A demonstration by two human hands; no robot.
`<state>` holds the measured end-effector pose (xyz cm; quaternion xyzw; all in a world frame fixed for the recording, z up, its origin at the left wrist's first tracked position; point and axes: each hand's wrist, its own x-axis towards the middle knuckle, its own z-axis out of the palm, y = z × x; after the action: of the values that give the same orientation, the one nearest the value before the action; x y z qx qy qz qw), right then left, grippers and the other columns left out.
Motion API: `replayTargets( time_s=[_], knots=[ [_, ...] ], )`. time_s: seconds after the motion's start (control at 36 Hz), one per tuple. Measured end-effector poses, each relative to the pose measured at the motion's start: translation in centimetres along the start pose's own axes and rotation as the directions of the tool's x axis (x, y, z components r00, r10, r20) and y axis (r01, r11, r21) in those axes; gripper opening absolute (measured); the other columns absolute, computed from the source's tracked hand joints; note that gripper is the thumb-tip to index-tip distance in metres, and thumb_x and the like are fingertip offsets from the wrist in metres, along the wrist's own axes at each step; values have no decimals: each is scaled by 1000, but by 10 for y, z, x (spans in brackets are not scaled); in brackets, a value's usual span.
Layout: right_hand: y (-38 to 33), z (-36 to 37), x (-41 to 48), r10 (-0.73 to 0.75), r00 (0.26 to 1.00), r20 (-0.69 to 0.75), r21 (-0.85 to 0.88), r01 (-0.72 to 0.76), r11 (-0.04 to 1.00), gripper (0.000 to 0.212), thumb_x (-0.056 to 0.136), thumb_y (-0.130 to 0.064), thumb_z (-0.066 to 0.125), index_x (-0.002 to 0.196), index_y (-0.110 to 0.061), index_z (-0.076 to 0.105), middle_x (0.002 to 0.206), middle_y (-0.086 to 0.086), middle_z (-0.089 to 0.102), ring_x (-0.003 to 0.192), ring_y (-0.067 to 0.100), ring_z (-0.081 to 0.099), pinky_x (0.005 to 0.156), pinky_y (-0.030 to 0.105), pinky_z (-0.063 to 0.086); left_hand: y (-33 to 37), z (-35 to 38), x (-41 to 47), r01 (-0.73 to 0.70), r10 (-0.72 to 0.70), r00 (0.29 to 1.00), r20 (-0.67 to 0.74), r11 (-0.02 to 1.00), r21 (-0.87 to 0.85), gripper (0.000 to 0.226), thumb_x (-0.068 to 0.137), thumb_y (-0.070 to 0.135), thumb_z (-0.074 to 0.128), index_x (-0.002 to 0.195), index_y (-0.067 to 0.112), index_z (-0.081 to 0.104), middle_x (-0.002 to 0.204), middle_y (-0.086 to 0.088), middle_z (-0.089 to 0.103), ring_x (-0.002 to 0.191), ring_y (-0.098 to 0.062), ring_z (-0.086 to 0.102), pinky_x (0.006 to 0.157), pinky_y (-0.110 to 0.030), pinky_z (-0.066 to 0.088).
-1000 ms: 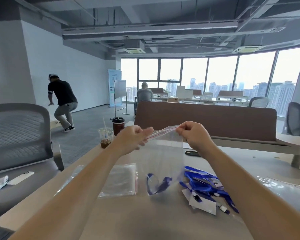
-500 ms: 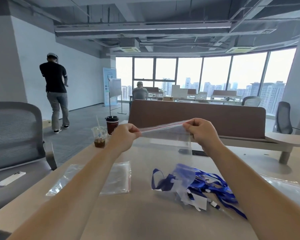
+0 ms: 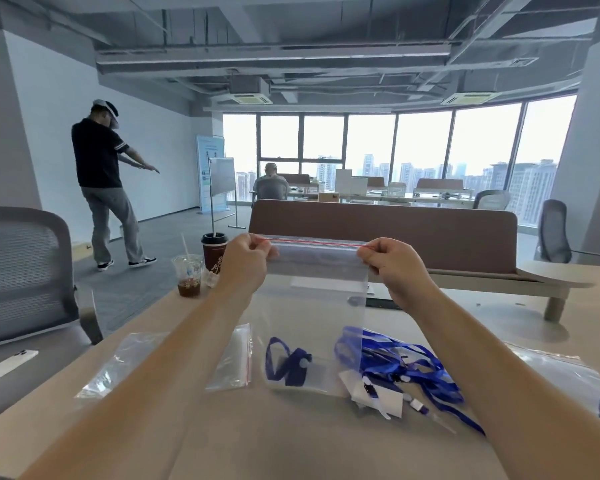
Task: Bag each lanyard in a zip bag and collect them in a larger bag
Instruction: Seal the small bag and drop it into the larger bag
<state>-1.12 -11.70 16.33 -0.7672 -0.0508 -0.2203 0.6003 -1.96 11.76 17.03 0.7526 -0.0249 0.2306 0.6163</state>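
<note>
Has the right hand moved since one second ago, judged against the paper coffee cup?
Yes. The right hand went rightward, farther from the paper coffee cup, so the zip bag top now stretches flat between it and the left hand.

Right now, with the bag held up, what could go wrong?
The zip bag may be unsealed between the left hand and right hand, so the lanyard inside could slip out. Its bottom overlaps the loose lanyards and may drag one along. The iced drink stands near the left hand; a swing could tip it.
</note>
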Motion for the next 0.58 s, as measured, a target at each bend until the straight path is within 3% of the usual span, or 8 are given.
replayTargets(
  time_s=[0.14,0.25,0.36,0.42,0.5,0.58],
  knots=[
    [-1,-1,-6,36,997,65,142,-45,989,8,90,-6,67,84,-6,70,69,9,58,62,18,47,68,32,44,-1,-1,-3,163,-110,980,165,921,-353,14,100,-2,43,94,8,49,99,-24,74,90,-32,70,76,-31,54],
    [-1,-5,-6,55,994,96,161,-70,984,7,91,-4,65,85,-6,68,67,6,62,68,23,51,71,36,45,-8,-3,-3,162,-88,961,264,947,-276,6,97,4,56,95,9,54,99,-21,75,97,-32,72,85,-38,54],
    [2,-8,-4,50,991,121,117,-64,991,5,90,-3,65,85,-6,66,65,3,65,76,27,50,76,41,44,-17,-4,-1,141,-59,945,322,961,-239,8,97,9,59,94,10,52,96,-14,77,94,-28,73,76,-31,52],
    [2,-9,-5,53,989,137,104,-67,992,3,89,-2,65,87,-4,64,65,2,63,72,24,51,72,36,46,-18,-3,-1,121,-43,941,335,969,-215,5,101,12,52,102,7,51,96,-12,77,93,-26,73,80,-34,53],
    [2,-9,-7,57,982,180,105,-77,991,13,88,-2,68,80,-10,63,63,1,60,60,15,48,61,27,41,-17,-2,-3,115,-44,942,334,974,-194,22,104,13,48,118,-3,51,97,-12,77,97,-29,73,94,-43,53],
    [2,-8,-7,40,976,215,96,-62,993,12,88,-5,70,79,-12,67,66,4,59,58,13,45,59,26,37,-17,-1,-4,114,-43,937,346,975,-189,25,103,14,48,118,-6,51,97,-12,77,97,-28,73,96,-45,52]
  ],
)
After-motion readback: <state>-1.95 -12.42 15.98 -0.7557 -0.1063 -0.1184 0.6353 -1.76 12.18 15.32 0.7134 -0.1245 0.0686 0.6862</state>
